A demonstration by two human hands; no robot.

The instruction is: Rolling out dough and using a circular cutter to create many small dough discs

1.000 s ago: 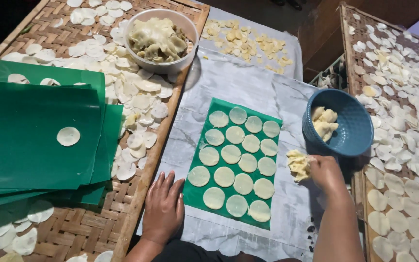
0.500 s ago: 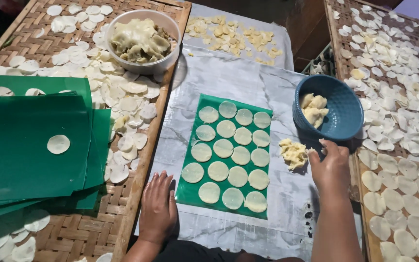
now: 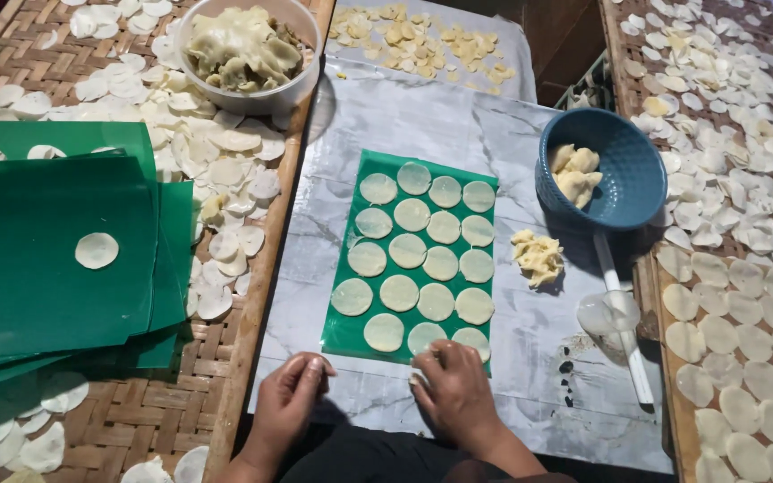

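In the head view, a green plastic sheet is seen at the centre of the frame, laid flat on a grey marbled cover and filled with rows of thin, pale round dough discs. The right hand is placed at the lower edge of this sheet, bottom centre of the frame, its fingers curled down onto the nearest discs; whether anything is pinched between them cannot be told. The left hand is held just left of it, off the sheet, over the grey cover, with thumb and fingertips brought together as if on something small that cannot be made out.

Right of the sheet, a small lump of yellowish dough is seen lying on the cover, and above it, at the upper right, a blue bowl holding more dough pieces. A clear round press with a white handle is laid below the bowl.

In the upper left a white bowl heaped with pale dough scraps is set on a woven bamboo tray, where loose discs are scattered. A stack of green sheets is seen at the left, one disc resting on top. Another woven tray covered with discs fills the right edge
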